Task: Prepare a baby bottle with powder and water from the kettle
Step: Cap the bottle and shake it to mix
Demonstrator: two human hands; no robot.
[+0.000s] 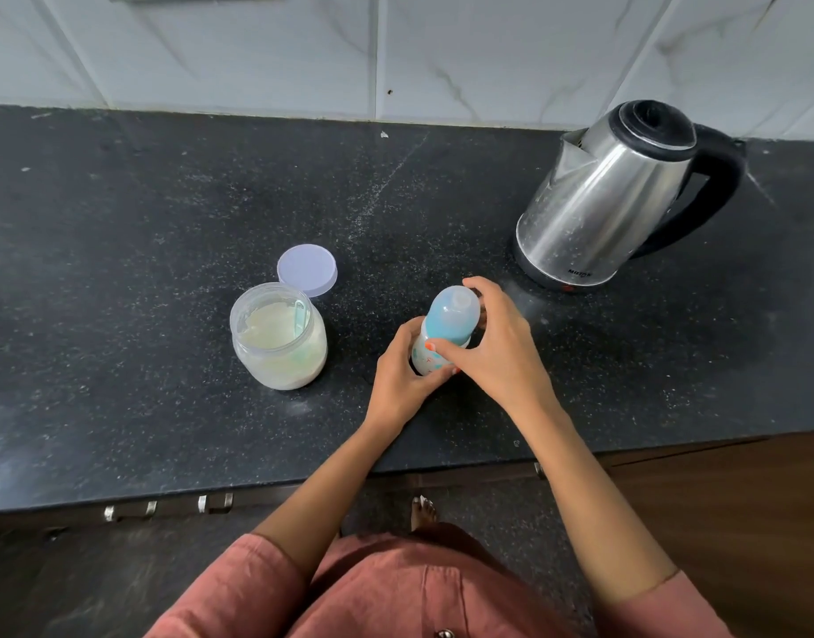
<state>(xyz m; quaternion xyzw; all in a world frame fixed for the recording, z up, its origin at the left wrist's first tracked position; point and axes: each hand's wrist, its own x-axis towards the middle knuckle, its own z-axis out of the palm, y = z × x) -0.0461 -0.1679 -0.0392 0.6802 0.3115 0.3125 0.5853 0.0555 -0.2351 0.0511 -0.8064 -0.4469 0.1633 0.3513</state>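
The baby bottle point(444, 336) is standing upright on the dark speckled worktop point(120, 269), near its front edge and roughly in the middle of the view, with both of the person's 2 hands on it. The left hand point(403, 379) is wrapping round the lower, printed part of the bottle, its grip clamped on the body from the left side. The right hand point(497, 343) is arching over the blue cap point(456, 310), thumb pressing at the cap's lower edge and fingers curling round its far side, so this grip is closed on the cap. Whether the bottle is holding any liquid or powder cannot be told, since the hands are covering most of it. To the left of the bottle, a little apart, a clear plastic jar point(278, 338) is sitting open with pale powder inside and a scoop point(299, 315) leaning against its inner wall. The jar's round lid point(307, 270) is lying flat just behind it, touching or nearly touching the rim. Further right and toward the back, a steel kettle point(603, 204) with a black handle is resting on its base, spout pointing left. White marbled wall tiles point(258, 48) are running behind the worktop. Below the front edge, a reddish garment point(396, 591) and a bare foot point(423, 511) are showing.
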